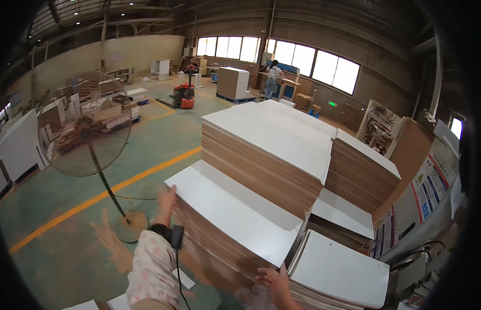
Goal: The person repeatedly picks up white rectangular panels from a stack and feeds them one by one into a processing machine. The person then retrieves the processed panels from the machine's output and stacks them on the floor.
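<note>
Two bare hands are meeting the white top panel (235,212) of the nearest stack (212,245). The left hand (168,200) is bending its fingers at the near left corner; whether they are gripping, I cannot tell. The right hand (275,283) is holding its fingers loosely apart by the near right corner, its thumb at the edge. The panel is lying flat on the brown-sided stack. Behind its far long edge, a taller stack (266,129) is rising; just beside its right end, another white-topped stack (338,268) is standing. Off the left corner, a pedestal fan (85,126) is standing on the green floor (158,137). Farther away, a red pallet truck (186,97) is resting and a person (272,80) is working at a bench (289,80).
</note>
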`<action>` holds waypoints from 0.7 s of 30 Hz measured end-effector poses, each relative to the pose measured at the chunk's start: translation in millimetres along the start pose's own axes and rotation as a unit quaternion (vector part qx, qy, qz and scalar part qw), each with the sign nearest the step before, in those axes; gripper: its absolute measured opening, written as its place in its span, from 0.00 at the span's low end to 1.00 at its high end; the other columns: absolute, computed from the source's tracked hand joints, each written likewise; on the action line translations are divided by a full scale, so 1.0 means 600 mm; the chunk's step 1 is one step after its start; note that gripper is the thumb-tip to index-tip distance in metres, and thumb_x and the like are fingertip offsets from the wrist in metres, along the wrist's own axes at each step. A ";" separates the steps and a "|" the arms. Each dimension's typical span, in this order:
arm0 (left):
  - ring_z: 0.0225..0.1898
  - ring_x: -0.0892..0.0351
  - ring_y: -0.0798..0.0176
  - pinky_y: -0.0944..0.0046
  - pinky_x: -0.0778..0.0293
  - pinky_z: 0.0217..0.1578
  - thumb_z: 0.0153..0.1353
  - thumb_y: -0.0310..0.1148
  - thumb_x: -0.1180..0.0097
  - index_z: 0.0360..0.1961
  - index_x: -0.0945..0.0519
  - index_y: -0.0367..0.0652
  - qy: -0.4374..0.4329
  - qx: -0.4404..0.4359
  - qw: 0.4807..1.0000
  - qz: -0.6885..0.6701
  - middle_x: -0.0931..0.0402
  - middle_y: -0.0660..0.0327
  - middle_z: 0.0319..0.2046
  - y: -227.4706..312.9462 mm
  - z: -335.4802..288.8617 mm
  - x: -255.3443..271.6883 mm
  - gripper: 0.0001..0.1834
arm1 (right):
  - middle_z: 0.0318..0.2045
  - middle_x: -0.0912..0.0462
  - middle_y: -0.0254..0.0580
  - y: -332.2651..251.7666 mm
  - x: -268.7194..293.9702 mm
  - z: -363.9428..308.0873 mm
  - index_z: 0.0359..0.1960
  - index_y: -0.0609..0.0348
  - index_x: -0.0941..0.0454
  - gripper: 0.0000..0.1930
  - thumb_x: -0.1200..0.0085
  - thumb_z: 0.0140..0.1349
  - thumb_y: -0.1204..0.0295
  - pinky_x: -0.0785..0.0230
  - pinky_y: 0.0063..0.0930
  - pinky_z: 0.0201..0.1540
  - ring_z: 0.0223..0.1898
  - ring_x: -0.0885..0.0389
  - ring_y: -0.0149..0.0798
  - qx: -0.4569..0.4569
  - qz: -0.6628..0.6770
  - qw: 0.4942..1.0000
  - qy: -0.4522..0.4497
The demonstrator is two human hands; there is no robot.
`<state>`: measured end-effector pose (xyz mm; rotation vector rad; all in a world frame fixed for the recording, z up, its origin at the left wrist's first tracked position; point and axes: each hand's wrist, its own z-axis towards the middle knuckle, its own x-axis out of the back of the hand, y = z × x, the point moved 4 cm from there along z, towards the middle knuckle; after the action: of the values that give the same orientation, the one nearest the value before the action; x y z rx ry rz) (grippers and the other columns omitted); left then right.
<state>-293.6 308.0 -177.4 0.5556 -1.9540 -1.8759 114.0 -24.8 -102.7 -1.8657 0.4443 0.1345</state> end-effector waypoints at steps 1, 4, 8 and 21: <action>0.23 0.23 0.53 0.57 0.22 0.22 0.54 0.46 0.42 0.47 0.36 0.36 0.014 0.044 0.998 -0.049 0.26 0.47 0.34 0.001 0.030 0.011 0.28 | 0.42 0.27 0.52 -0.002 -0.009 -0.001 0.58 0.57 0.49 0.25 0.54 0.62 0.71 0.25 0.36 0.36 0.34 0.23 0.43 -0.002 -0.002 1.000 -0.014; 0.26 0.22 0.54 0.56 0.21 0.25 0.55 0.43 0.44 0.48 0.36 0.39 -0.067 0.056 0.994 0.073 0.26 0.51 0.33 0.068 -0.012 -0.059 0.26 | 0.39 0.23 0.51 0.037 0.053 0.018 0.59 0.64 0.47 0.25 0.54 0.61 0.73 0.26 0.28 0.32 0.33 0.22 0.38 -0.106 0.127 0.985 -0.053; 0.27 0.22 0.57 0.55 0.20 0.28 0.58 0.40 0.47 0.46 0.35 0.40 -0.157 0.083 0.982 0.068 0.27 0.53 0.32 0.078 0.000 -0.040 0.20 | 0.40 0.23 0.52 0.017 0.025 0.002 0.64 0.55 0.75 0.42 0.53 0.61 0.73 0.25 0.30 0.32 0.31 0.22 0.38 -0.033 0.121 0.992 -0.019; 0.30 0.22 0.51 0.46 0.22 0.28 0.57 0.34 0.50 0.47 0.41 0.38 -0.116 0.123 0.983 -0.074 0.30 0.51 0.37 0.027 0.036 0.001 0.21 | 0.38 0.22 0.50 -0.006 0.011 -0.030 0.64 0.44 0.85 0.47 0.55 0.60 0.76 0.25 0.37 0.35 0.33 0.21 0.41 -0.062 0.236 0.969 -0.041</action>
<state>-305.6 326.5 -162.3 0.5877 -2.3785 -1.8696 119.2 -42.0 -95.5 -1.8364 0.8335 0.5678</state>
